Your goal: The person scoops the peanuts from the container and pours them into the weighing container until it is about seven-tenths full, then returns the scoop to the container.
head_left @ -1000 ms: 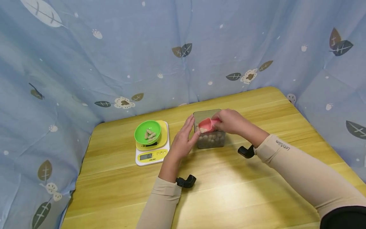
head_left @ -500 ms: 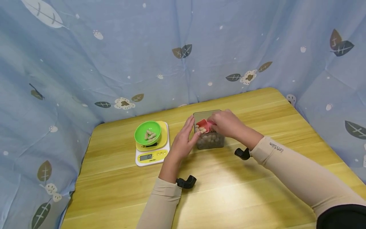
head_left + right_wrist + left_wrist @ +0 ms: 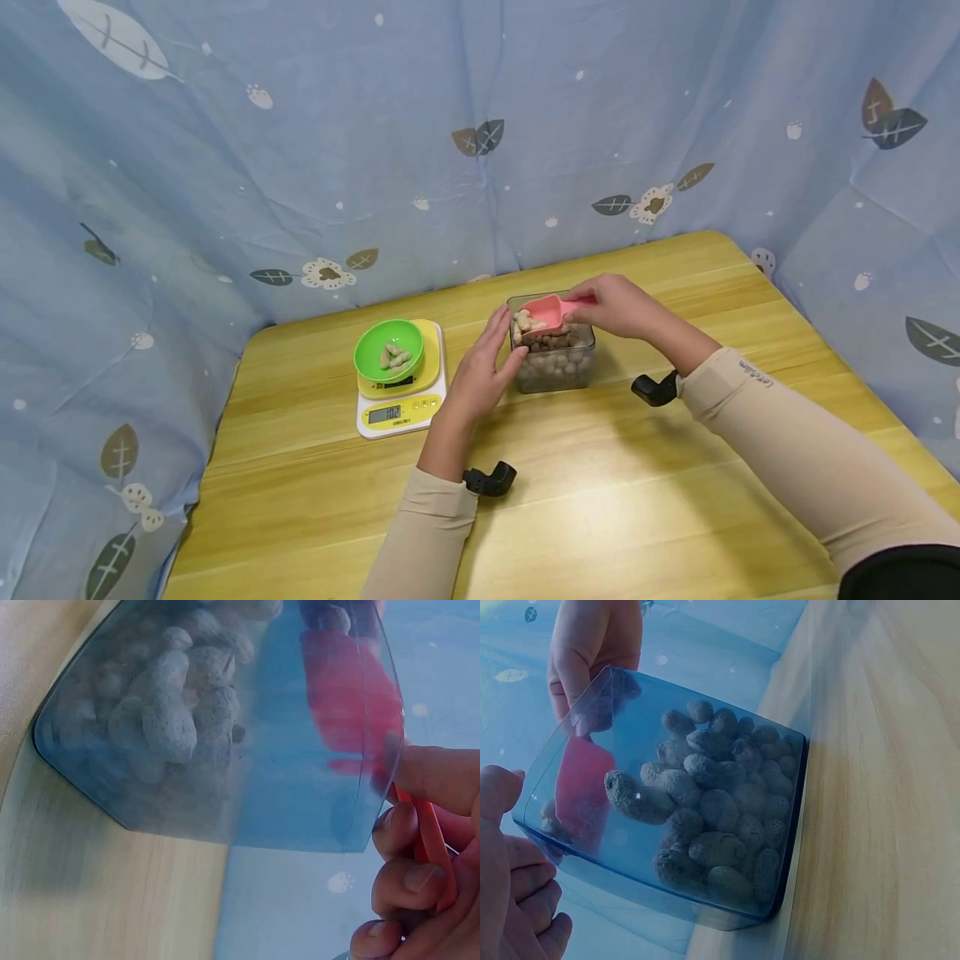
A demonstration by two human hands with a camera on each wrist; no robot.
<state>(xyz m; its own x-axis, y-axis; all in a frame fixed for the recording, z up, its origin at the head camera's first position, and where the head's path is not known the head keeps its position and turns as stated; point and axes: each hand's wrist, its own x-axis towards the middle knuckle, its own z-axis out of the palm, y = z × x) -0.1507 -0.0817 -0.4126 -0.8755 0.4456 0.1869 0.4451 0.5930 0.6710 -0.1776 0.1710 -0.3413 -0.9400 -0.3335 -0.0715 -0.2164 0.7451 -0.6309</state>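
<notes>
I'd best level the pink plastic scoop (image 3: 546, 314).
Right grip (image 3: 617, 305) pinches it at the smoky rectangular plastic box (image 3: 555, 372); uncurled left grip (image 3: 478, 371) flanks the box.

From here I make out rough peanuts (image 3: 720, 810), a smooth plastic box (image 3: 555, 372), plastic scoop (image 3: 543, 312), glossy wood-grain counter (image 3: 585, 500), cloth curtain (image 3: 405, 108).

Wears a close-fitting beige left sleeve (image 3: 423, 533), finely creased near the cuff, and a matching right sleeve (image 3: 802, 450) with small dark lettering (image 3: 756, 375), apparently "LetsSlim", close to the wrist. Carries a bent, stubby black device (image 3: 491, 479) at the left wrist and a similar black unit (image 3: 656, 389) at the right. Shows a rounded black edge (image 3: 900, 575) higher up the right arm. Bares the left hand (image 3: 478, 371) and the right hand (image 3: 617, 307) past the cuffs.
</notes>
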